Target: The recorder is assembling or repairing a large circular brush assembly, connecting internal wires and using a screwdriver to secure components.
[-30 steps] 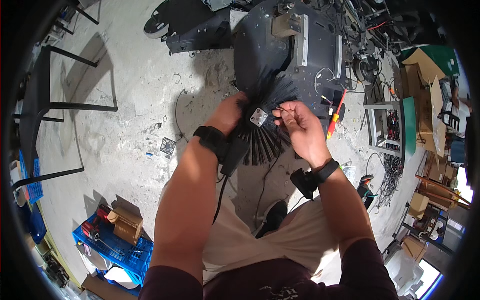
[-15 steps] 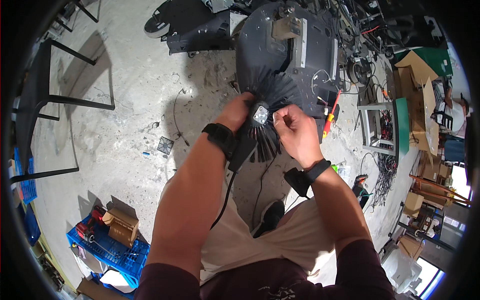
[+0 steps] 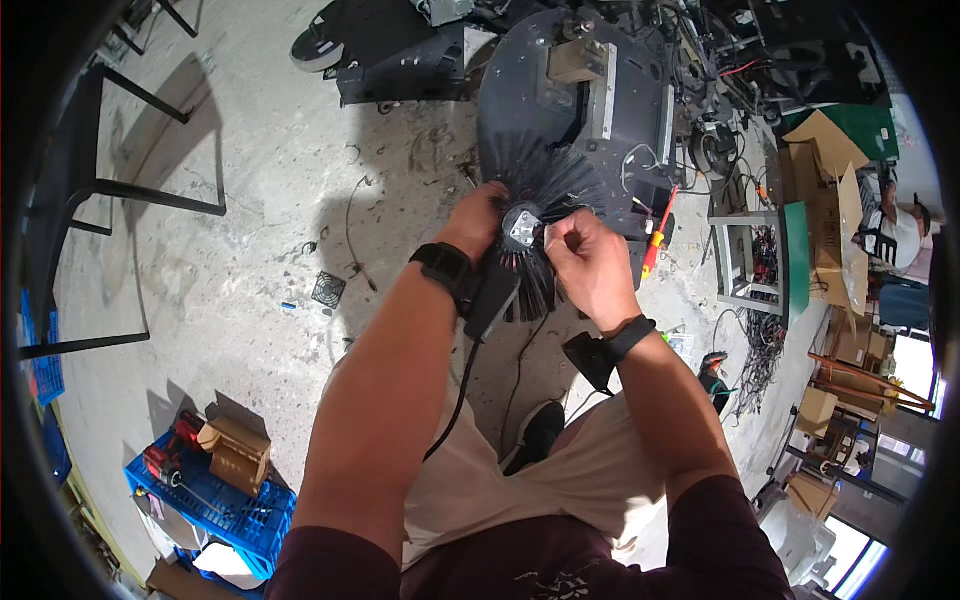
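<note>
One round black brush (image 3: 565, 178) was in both hands at the middle of the scene, on the near side of the dark machine (image 3: 640, 120); whether it rested on that I could not tell. The left hand (image 3: 474, 222) had hold of the brush by its left side, fingers partly lost among the bristles. The right hand (image 3: 598, 262) was just right of the metal hub (image 3: 523, 230), thumb and forefinger drawn together at the tips; whether they pinched a strand or nothing at all was too small to see. To my eye, the work called for a firm left hold close to the hub, so the bristles would not bend or twist away, and for light, exact fingertips on the right, pulling outward rather than across. It seemed wise, too, to hold the hub facing up in the light and to mind the cord (image 3: 525, 370) hanging or lying on the near side. A screwdriver (image 3: 653, 250) was to the right, within easy reach. Well apart on the left floor was a fan guard (image 3: 328, 289), and near left a blue crate (image 3: 262, 535) bore a drill (image 3: 165, 462) and a box (image 3: 240, 462).
</note>
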Available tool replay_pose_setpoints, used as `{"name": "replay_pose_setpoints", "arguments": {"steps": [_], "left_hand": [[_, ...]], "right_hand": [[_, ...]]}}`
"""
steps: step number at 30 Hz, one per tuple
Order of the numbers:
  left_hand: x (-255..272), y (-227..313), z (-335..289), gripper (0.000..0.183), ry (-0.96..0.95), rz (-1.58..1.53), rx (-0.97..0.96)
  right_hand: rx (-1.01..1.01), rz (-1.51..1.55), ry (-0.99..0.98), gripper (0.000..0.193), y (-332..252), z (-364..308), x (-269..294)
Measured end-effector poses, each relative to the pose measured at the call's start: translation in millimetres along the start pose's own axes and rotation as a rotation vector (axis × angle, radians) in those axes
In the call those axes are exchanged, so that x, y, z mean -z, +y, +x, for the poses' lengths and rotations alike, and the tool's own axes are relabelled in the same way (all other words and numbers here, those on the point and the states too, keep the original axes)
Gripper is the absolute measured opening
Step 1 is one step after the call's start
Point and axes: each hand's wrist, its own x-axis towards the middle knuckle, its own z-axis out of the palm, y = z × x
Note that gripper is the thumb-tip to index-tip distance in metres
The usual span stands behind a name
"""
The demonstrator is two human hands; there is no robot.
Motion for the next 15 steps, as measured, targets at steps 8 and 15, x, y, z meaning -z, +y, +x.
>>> {"name": "replay_pose_setpoints", "arguments": {"steps": [8, 15], "left_hand": [[10.7, -34.6, 20.4, 0.025, -0.039, 0.04, -0.251], [6.4, -27.2, 18.2, 0.023, -0.021, 0.06, -0.269]], "right_hand": [[0.013, 0.159, 0.032, 0.015, -7.5, -1.8, -4.6], [0.09, 0.082, 0.016, 0.015, -5.6, 5.5, -11.9]]}}
